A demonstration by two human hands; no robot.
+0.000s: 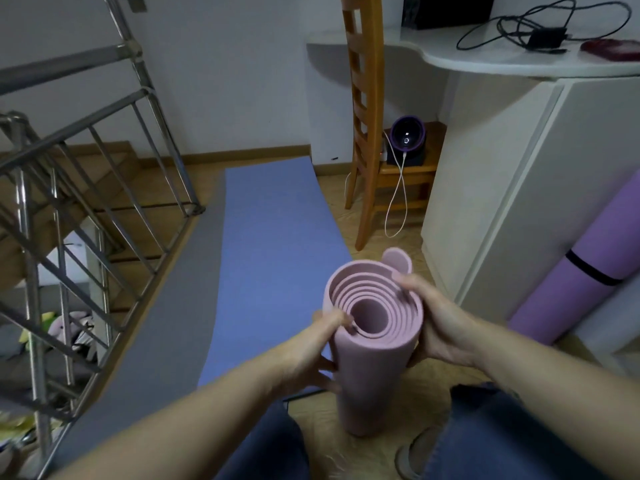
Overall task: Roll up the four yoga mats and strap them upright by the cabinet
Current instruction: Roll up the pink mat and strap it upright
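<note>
The blue mat (273,258) and the grey mat (166,306) beside it lie flat along the floor by the stair railing (86,161), both unrolled. At right the white cabinet (519,188) has a purple mat (581,271) leaning against it, already rolled and cinched with a black strap (588,270). Between the person's knees the pink mat (374,341) stands on end on the wood floor, near the cabinet but apart from it, its spiral loose and its outer flap curling free at the far side. By my judgement this is the tidying step on the second roll: next it needs tightening, strapping and standing by the purple one, though no spare strap is in view. The left hand (311,355) clasps the roll's side, fingers wrapped around it; the right hand (436,323) grips the rim, fingertips pressing the top layers.
</note>
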